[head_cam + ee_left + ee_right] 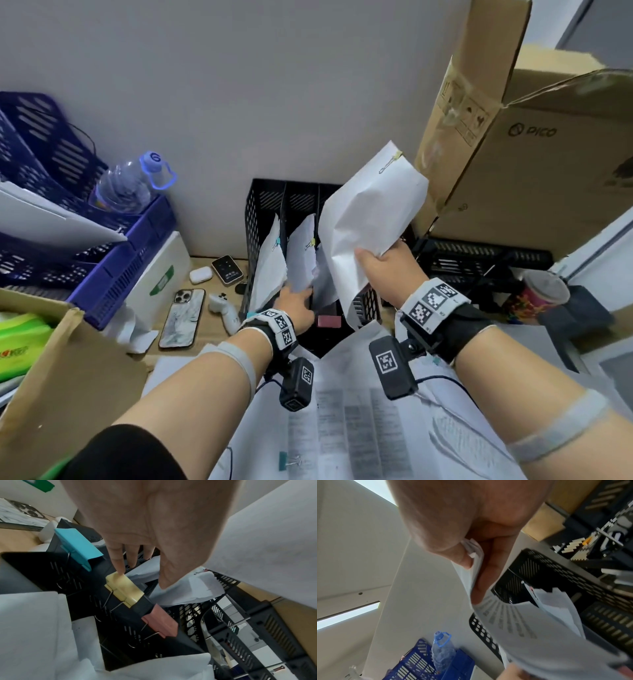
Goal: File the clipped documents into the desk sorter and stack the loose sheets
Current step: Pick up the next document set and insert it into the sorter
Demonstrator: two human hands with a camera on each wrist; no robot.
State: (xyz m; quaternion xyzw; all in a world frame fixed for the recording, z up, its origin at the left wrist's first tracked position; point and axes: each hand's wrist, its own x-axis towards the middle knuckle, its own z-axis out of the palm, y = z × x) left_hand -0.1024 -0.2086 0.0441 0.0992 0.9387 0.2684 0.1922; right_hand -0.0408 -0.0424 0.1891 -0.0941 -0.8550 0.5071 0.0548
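Your right hand (pixel 383 263) pinches a clipped document (pixel 371 226) by its lower edge, thumb on the near face and fingers curled behind, holding it tilted in the air above the right-hand compartment of the black desk sorter (pixel 263 205). A yellow binder clip (pixel 397 156) sits at the document's raised top corner. The sheets' lower corner hangs down in front of the sorter's right side.

Your left hand (pixel 296 301) reaches into the sorter with straight fingers pressed against the papers in the middle compartment; the left wrist view shows a fingertip (pixel 120 566) touching a yellow clip (pixel 124 588) fastened on the sorter's front rim, with a teal clip (pixel 78 547) and a pink clip (pixel 160 623) on the same rim to either side. The hand grips nothing.

The sorter stands at the desk's back edge against the wall, with clipped papers already standing in its left compartment (pixel 270 263) and middle compartment (pixel 301 257). Loose printed sheets (pixel 359 421) lie spread along the desk's near edge beneath both your forearms, and one more clipped set with a teal clip (pixel 283 460) rests at that near edge.

Toward the desk's left edge stand blue plastic baskets (pixel 113 267) with a water bottle (pixel 132 185) on them; a phone (pixel 183 318) lies just in front. An open cardboard box (pixel 534 164) rises at the right.
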